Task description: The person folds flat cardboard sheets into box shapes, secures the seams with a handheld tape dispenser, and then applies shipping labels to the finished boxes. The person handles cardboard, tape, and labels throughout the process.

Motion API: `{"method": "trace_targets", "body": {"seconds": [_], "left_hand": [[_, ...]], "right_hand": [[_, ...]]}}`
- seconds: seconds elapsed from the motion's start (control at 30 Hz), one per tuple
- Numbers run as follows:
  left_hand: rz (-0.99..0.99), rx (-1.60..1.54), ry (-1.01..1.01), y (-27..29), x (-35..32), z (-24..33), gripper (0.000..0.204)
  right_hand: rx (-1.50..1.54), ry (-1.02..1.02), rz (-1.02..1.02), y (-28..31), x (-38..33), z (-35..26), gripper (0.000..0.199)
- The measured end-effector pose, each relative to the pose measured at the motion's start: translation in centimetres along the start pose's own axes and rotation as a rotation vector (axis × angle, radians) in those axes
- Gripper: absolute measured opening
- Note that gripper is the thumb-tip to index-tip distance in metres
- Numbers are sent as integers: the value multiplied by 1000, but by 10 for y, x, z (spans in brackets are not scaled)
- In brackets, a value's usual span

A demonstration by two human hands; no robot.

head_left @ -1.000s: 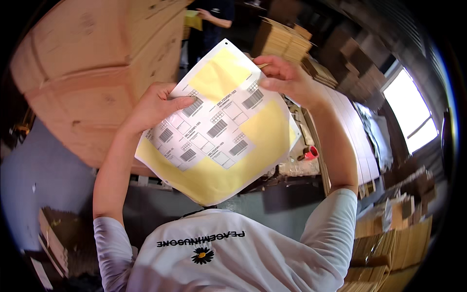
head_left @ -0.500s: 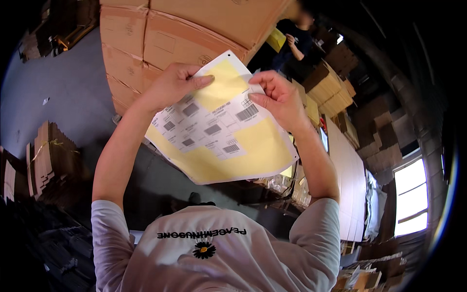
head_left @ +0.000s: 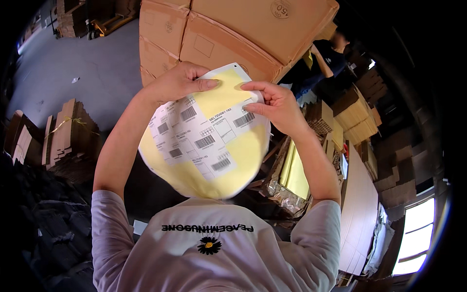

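Before my chest I hold up a sheet of barcode labels (head_left: 238, 148), yellow backing showing where labels are gone, several white printed labels still on it. My left hand (head_left: 182, 85) grips its upper left edge, thumb flat on the yellow face and fingers behind. At the upper right edge is my right hand (head_left: 275, 104), its thumb tip on a corner label (head_left: 243, 117) and its index finger bent over the yellow part just above. Whether that label's edge is lifted, I cannot tell. The sheet's lower edge sags and curls toward my shirt.
Large taped cartons (head_left: 209, 39) are stacked right ahead. At the right, a bench carries yellow sheets (head_left: 294, 170) beside a long pale board (head_left: 360, 214). Flattened cardboard bundles (head_left: 68, 131) stand at the left. Another person (head_left: 331, 61) works at the back right; a pallet jack (head_left: 112, 24) is far left.
My view has turned, shifting the cartons rightward. The sheet's lower part has curled and drawn closer to my shirt. My right index finger has moved left over the yellow area.
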State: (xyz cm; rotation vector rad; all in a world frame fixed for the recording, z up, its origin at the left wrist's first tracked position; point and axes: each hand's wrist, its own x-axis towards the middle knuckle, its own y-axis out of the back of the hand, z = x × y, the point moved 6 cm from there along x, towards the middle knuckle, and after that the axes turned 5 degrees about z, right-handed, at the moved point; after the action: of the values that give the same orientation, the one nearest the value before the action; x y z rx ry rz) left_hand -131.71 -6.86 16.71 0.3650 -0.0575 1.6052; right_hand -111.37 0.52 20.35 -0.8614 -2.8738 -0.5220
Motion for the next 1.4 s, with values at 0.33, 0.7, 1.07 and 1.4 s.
{"method": "trace_targets", "body": {"seconds": [0.33, 0.7, 1.07, 1.4], "left_hand": [[-67, -42, 206, -15, 29, -38, 39], [-108, -76, 350, -24, 82, -77, 43], [-55, 71, 268, 69, 127, -164, 33], [-128, 443, -142, 127, 111, -143, 27]], "right_hand": [[-191, 88, 200, 23, -8, 46, 21], [-158, 432, 533, 57, -1, 87, 16], [-268, 568, 825, 63, 21, 17, 11], [-76, 466, 1019, 49, 109, -53, 20]]}}
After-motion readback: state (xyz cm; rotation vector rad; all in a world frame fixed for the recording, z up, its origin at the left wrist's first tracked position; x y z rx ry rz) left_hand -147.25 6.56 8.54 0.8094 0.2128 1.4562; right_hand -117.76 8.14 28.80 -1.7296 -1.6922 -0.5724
